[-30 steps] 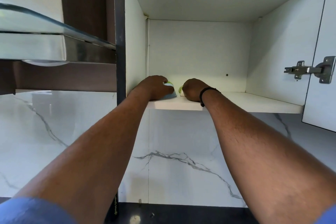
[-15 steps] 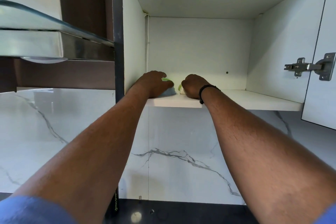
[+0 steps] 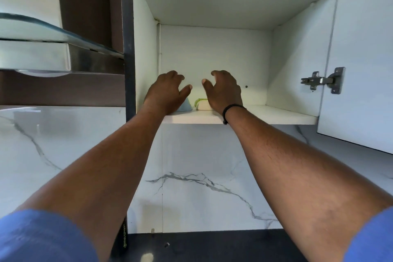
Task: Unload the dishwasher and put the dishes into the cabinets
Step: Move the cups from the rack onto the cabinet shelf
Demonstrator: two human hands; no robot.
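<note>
1. Left hand (image 3: pixel 168 93): fingers loosely spread, holding nothing; blue dish (image 3: pixel 186 105) sits on the shelf (image 3: pixel 276 114) just below its thumb.
2. Right hand (image 3: pixel 223 91): fingers relaxed, apart, empty; white green-rimmed dish (image 3: pixel 202 105) beneath them.
3. Risk: a wrist dragging back could knock either dish off the shelf edge.

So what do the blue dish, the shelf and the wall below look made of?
Blue dish: matte pale blue, likely plastic; mostly hidden by the left hand.
Shelf: smooth white laminated board, judging by its flat square edge.
Wall: glossy white with grey veins, marble or marble-look.
</note>
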